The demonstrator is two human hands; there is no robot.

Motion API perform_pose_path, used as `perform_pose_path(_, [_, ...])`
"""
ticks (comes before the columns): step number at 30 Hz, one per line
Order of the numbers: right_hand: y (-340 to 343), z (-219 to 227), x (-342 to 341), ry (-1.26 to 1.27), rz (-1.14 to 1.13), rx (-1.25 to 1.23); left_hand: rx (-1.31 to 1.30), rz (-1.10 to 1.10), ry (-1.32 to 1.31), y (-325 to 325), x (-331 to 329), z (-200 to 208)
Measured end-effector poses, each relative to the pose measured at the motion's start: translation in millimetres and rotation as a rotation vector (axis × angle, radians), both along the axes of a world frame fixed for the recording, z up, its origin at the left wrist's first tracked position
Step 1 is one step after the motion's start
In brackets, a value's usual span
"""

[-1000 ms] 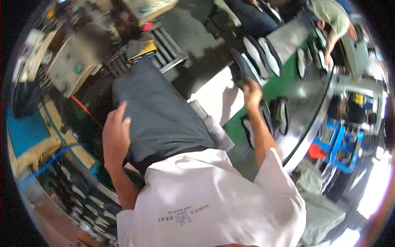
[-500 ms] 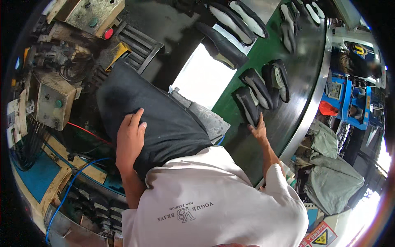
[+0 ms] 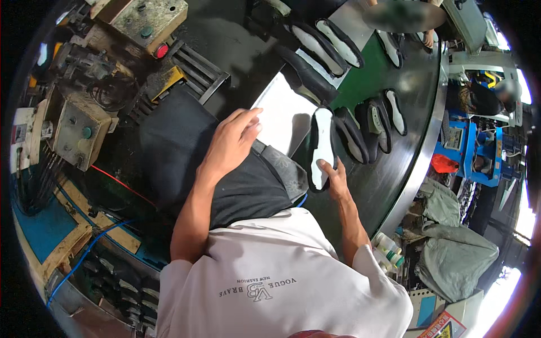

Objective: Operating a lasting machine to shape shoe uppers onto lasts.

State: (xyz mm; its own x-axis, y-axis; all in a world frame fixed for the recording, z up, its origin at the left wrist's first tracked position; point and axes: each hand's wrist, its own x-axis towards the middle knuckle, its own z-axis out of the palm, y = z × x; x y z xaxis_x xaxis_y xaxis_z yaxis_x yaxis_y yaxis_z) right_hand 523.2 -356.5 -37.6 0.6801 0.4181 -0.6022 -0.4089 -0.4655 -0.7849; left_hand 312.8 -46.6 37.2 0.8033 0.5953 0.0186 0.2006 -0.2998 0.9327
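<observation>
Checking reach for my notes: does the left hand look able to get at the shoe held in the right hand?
Probably yes: the left hand looks open and empty, and nothing visible blocks the gap to the shoe in the right hand.

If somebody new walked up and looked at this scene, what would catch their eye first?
Probably the shoe in the right hand, just right of the middle, its white sole facing up. Next would come the bright white panel to its left, with the open, empty left hand by its lower left edge. The red button at upper left also stands out against its dark surroundings.
</observation>
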Motion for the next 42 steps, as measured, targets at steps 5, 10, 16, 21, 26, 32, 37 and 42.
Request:
perform_pose_path(5, [95, 49, -43, -0.015, 0.400, 0.223, -0.149, 0.198, -0.197, 13, 24, 11])
perform_pose_path(10, [174, 73, -76, -0.105, 0.794, 0.241, 0.330, 0.546, -0.214, 43, -37, 9])
perform_pose_path(16, [230, 93, -113, -0.088, 1.082, 0.351, 0.417, 0.673, -0.173, 51, -127, 31])
perform_pose_path(21, [230, 64, -135, 0.324, 1.009, 0.316, -0.369, 0.739, -0.410, 28, -133, 12])
perform_pose_path(26, [239, 99, -147, 0.163, 1.127, 0.198, -0.071, 0.811, -0.339, 10, -125, 2])
perform_pose_path(32, [261, 72, -135, 0.170, 1.060, 0.566, -0.296, 0.767, -0.482, 0, -125, -8])
perform_pose_path(37, [285, 87, -153, -0.007, 1.110, 0.450, -0.306, 0.681, -0.467, -16, -121, -24])
perform_pose_path(42, [240, 79, -143, 0.073, 1.246, 0.239, -0.360, 0.701, -0.530, -9, -135, -10])
